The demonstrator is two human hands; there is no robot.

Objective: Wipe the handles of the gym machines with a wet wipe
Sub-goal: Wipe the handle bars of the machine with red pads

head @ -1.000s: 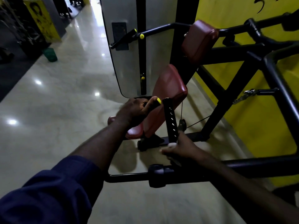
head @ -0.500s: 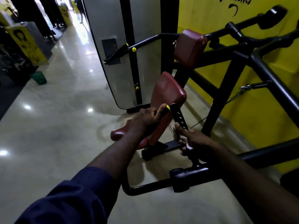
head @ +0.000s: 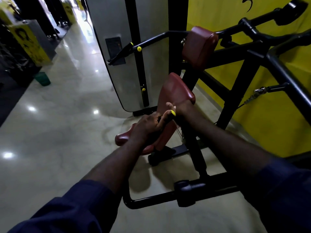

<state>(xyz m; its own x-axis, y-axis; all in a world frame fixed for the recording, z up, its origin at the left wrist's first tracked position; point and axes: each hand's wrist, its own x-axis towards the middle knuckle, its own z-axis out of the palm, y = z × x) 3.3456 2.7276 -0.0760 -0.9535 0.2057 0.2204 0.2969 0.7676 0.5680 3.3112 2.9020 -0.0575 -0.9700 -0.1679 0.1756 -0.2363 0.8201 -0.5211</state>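
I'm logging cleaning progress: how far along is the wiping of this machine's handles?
Done: nothing visibly wiped. In hand: left hand grips the yellow-tipped handle; right hand sits atop the upright bar, wipe unclear. Remaining: the far yellow-capped handle and upper-right grip, both untouched.

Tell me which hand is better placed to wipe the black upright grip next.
Right, probably. The right hand grips the top of the upright grip, so it could slide down along it. The left hand is occupied: it holds the yellow-tipped handle beside it.
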